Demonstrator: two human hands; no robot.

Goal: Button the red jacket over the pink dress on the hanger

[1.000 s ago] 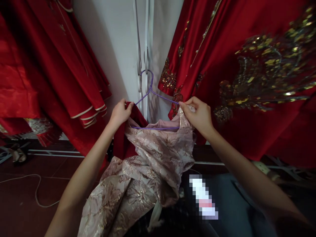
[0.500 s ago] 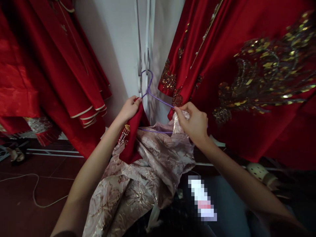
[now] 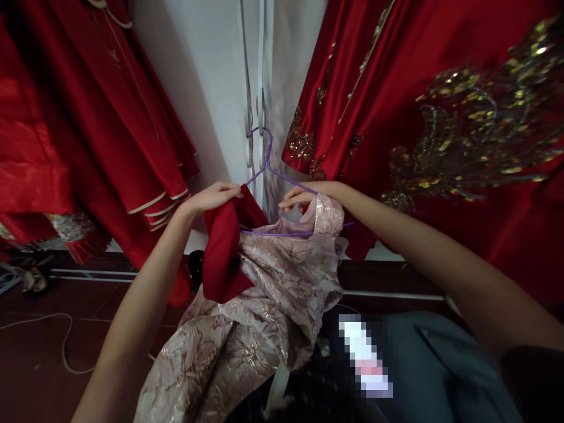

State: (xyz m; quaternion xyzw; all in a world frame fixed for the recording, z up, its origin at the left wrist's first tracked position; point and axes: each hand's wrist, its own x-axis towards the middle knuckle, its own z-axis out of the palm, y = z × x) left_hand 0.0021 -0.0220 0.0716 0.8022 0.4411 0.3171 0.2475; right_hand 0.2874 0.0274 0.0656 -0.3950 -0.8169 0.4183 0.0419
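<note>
A purple hanger (image 3: 267, 161) hangs by its hook from a metal strip. The pale pink brocade dress (image 3: 273, 276), patterned in gold flowers, hangs on it with one shoulder strap (image 3: 329, 212) over the right side. At the left side, my left hand (image 3: 219, 195) is closed on the top edge of a red cloth panel (image 3: 224, 252) draped over the front of the dress. My right hand (image 3: 299, 197) reaches past the hanger's right arm, behind the strap. Its fingers are stretched out and partly hidden, with nothing seen in them.
Red garments (image 3: 145, 147) hang at the left, and a red gown with gold sequins (image 3: 476, 111) at the right. Below are a low metal rail (image 3: 92, 275), shoes (image 3: 35, 281) and a white cable (image 3: 65, 346) on the dark floor. A blurred bright patch (image 3: 365, 358) is at lower right.
My right hand has let go of the shoulder strap and moved left behind it. My left hand has shifted slightly left and down with the red cloth, which folds outward, hiding its beaded ornament.
</note>
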